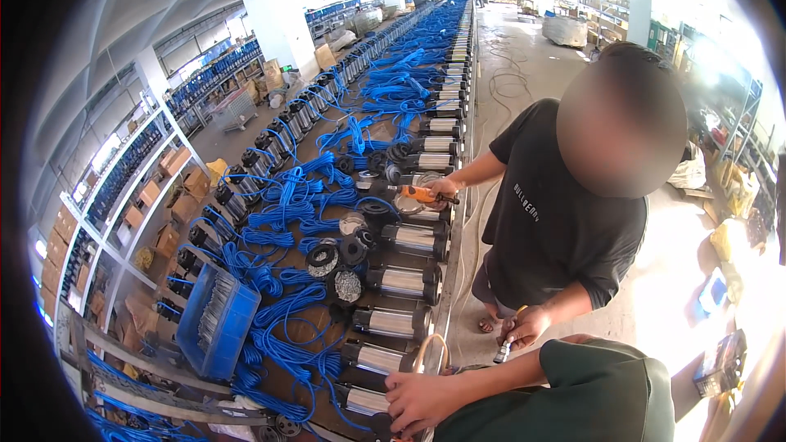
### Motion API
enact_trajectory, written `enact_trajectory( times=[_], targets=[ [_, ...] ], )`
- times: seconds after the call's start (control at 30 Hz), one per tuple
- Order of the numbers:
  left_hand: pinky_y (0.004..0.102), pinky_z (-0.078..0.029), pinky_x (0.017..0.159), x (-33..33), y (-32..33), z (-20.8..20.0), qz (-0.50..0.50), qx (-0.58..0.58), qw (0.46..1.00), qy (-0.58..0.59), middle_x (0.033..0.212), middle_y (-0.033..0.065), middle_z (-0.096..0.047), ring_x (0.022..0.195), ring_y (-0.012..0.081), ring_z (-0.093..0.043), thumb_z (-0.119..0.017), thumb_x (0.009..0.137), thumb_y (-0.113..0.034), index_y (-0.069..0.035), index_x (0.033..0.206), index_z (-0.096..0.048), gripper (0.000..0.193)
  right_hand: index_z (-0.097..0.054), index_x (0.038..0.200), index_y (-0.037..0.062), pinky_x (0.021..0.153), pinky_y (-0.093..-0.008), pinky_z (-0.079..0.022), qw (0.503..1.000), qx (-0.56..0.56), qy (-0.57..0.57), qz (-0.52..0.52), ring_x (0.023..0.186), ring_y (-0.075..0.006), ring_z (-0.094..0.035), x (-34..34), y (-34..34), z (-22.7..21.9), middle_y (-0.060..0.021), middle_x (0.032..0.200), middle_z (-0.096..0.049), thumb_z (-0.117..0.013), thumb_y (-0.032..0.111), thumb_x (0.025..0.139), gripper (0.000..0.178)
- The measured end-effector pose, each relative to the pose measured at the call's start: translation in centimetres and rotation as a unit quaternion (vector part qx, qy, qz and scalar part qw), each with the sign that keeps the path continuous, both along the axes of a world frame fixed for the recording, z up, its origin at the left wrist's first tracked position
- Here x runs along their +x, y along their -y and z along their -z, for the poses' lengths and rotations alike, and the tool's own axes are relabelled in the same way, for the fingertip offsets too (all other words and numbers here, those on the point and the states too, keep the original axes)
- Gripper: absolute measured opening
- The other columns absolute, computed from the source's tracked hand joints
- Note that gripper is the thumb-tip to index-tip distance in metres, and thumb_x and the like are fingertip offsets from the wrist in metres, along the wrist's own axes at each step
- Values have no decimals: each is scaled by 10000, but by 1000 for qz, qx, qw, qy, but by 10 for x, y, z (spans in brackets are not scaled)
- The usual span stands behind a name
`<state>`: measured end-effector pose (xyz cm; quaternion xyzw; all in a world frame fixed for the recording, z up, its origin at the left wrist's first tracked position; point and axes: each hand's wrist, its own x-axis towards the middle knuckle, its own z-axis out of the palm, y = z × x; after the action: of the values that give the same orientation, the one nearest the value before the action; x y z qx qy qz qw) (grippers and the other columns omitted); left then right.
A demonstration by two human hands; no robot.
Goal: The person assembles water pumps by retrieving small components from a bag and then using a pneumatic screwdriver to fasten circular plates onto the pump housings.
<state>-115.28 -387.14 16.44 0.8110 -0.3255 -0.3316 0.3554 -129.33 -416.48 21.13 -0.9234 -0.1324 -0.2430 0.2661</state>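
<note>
My right hand [422, 403] reaches from a dark green sleeve to the nearest motor on the bench. Its fingers curl down at the black end of a silver pump motor [366, 399]; what they grip is hidden. A beige hose or cable [432, 352] arches up just beyond this hand. My left hand is out of view. Opposite, a co-worker in a black shirt holds an orange power tool [419, 194] over the bench. That person's other hand grips a metal-ended tool [502, 352] at the bench's side, close to my forearm.
Silver motors [405, 279] line the bench's right edge, with blue cable coils [286, 225] along the middle. A blue bin [217, 323] of metal parts stands left, near black rings [322, 257] and a bowl of small parts [347, 286]. Shelving [123, 196] holds cardboard boxes.
</note>
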Motion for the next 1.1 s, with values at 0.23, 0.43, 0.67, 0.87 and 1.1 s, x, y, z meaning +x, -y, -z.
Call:
enact_trajectory(
  times=[0.23,0.43,0.67,0.87,1.1],
  targets=[
    [330,-508,679,-9,-2,-4,37,28,999,22,833,92,-693,727,164,-588,-830,712,-172,11,1029,-660,404,-671,743,111,521,-416,-418,988,135,-60,32,608,-331,-578,-6,-12,32,-89,613,-599,-673,325,802,223],
    [318,-503,691,-14,2,1,55,26,998,19,814,96,-684,725,154,-586,-815,723,-159,11,1025,-656,381,-657,680,73,510,-444,-428,979,167,-112,44,585,-365,-573,-1,-11,42,-143,592,-584,-681,311,744,247],
    [356,-509,736,-14,-10,-22,-20,83,995,48,885,136,-699,805,218,-661,-822,729,-292,-21,1082,-669,470,-712,798,120,531,-417,-501,938,89,-184,280,581,-315,-631,17,35,61,-120,597,-612,-592,432,891,347],
    [379,-518,726,-14,1,-53,-34,83,992,92,920,171,-699,816,291,-674,-825,719,-356,-29,1120,-659,543,-533,1235,1,882,-466,-456,859,-87,-17,505,1033,-360,-559,34,123,18,-222,1101,-591,-604,364,913,491],
    [332,-491,678,-22,-7,-35,-70,-68,995,-25,800,96,-646,713,182,-588,-874,670,-258,7,975,-661,456,-655,1118,16,840,-393,-511,835,113,-422,335,986,-312,-636,-103,79,-76,-173,1033,-662,-807,304,684,542]
  ],
)
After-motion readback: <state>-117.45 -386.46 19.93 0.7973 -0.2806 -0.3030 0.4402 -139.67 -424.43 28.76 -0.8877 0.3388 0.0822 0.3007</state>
